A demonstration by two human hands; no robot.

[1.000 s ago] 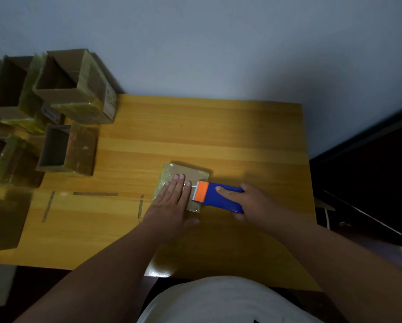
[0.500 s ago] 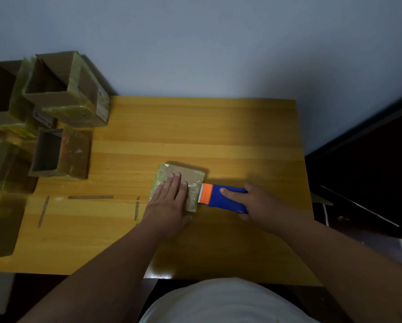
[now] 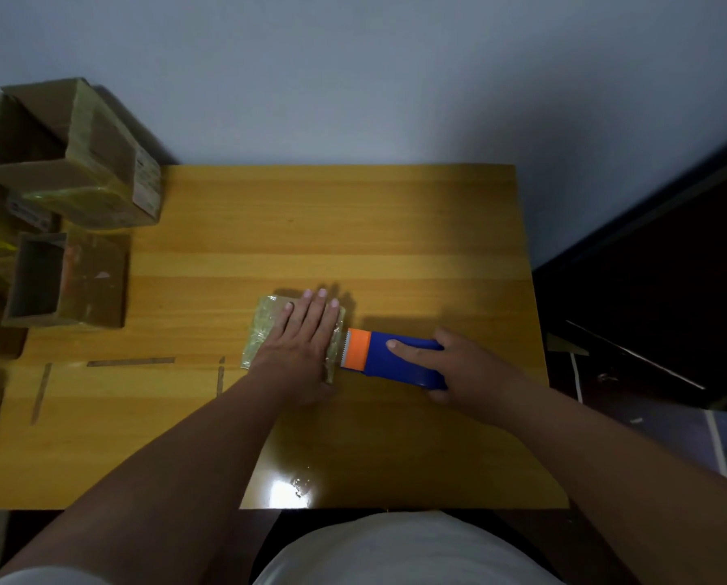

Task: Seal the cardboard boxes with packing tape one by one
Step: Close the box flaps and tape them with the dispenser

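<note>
Cardboard box (image 3: 264, 327) lying under flat left hand (image 3: 300, 344) with straight fingers now reaching its far edge, right hand (image 3: 467, 369) gripping tape dispenser (image 3: 395, 358), now clear of the box's right edge.

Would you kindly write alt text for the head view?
A left hand presses flat on a small taped box on a wooden table, while the right hand holds a blue tape dispenser at its right edge.

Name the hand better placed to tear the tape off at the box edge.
Right. The right hand already grips the blue dispenser, toothed blade at the box's right edge; the left hand lies flat, pinning the small box.
</note>
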